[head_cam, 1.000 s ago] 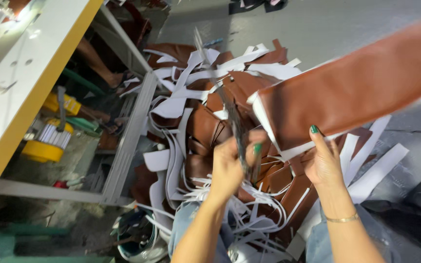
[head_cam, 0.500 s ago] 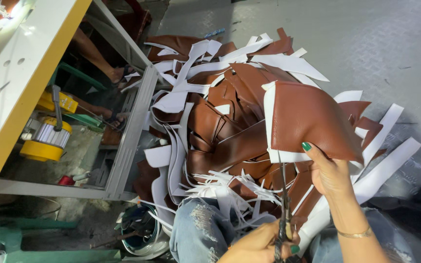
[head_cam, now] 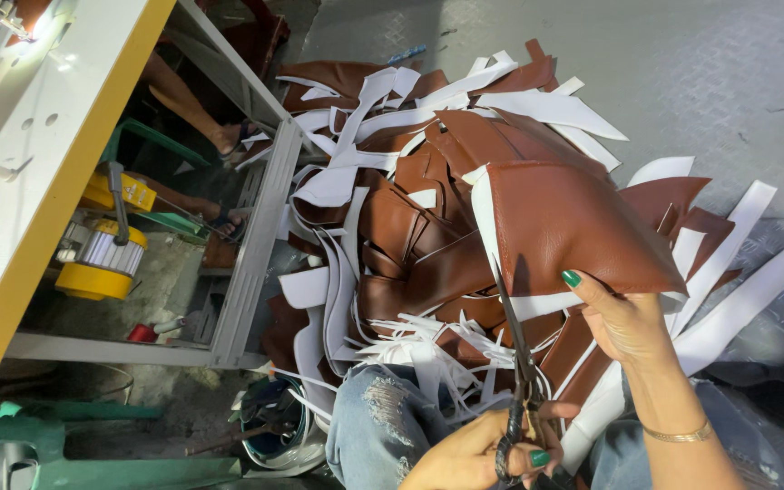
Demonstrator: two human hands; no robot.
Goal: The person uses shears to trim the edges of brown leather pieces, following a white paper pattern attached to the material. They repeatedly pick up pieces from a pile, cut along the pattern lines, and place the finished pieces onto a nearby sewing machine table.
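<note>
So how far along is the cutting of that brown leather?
A heap of brown and white offcuts already covers the floor, so much trimming looks done. In hand: the right hand holds up a brown leather piece while the left hand works scissors at its white edge. How much remains isn't visible.

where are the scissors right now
In the head view, low and centre-right: the scissors sit in the left hand, blades up at the brown leather piece held by the right hand.
</note>
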